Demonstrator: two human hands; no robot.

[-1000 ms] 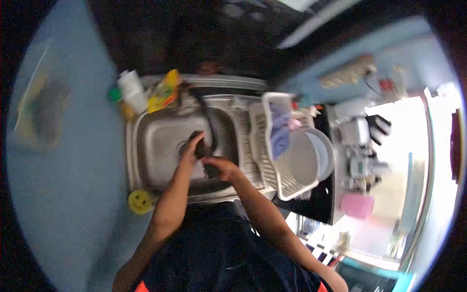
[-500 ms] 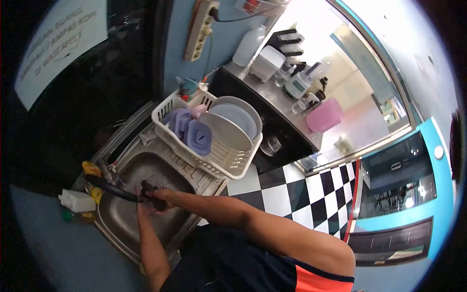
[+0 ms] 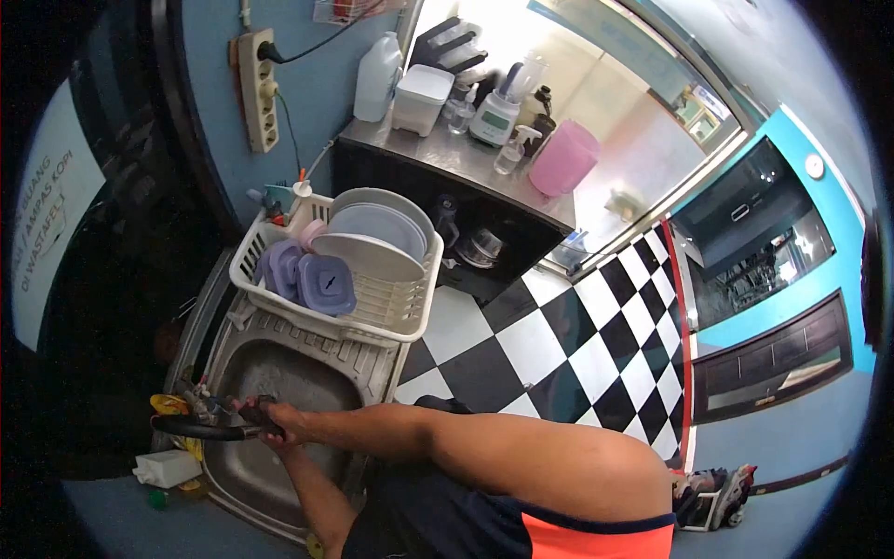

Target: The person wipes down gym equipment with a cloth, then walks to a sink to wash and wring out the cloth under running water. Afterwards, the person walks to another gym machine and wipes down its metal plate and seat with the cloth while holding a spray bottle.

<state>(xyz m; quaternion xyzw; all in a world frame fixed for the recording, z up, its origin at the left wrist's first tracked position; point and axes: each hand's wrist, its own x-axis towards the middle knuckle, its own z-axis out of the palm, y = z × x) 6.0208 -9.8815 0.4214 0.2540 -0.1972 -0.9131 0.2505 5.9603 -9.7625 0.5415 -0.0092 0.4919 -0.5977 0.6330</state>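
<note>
Both my hands are close together over the metal sink (image 3: 331, 391), near the end of a black curved faucet spout (image 3: 200, 429). My right hand (image 3: 291, 424) is closed around a small dark object (image 3: 267, 412), too blurred and covered to tell its kind. Just below it, my left hand (image 3: 279, 446) is against the right one, with its fingers curled and mostly hidden. Whether it also grips the dark object cannot be seen.
Beside the sink stands a white dish rack (image 3: 382, 331) with plates (image 3: 372, 256) and purple lidded containers (image 3: 326, 284). A white bottle (image 3: 168, 468) lies left of the sink. Beyond, a metal counter (image 3: 447, 154) carries a blender (image 3: 498, 116) and a pink container (image 3: 565, 158).
The camera view has turned to the right, so the rack and counter appear further left. My hands stay together over the sink, now nearer the faucet's base, still with the dark object.
</note>
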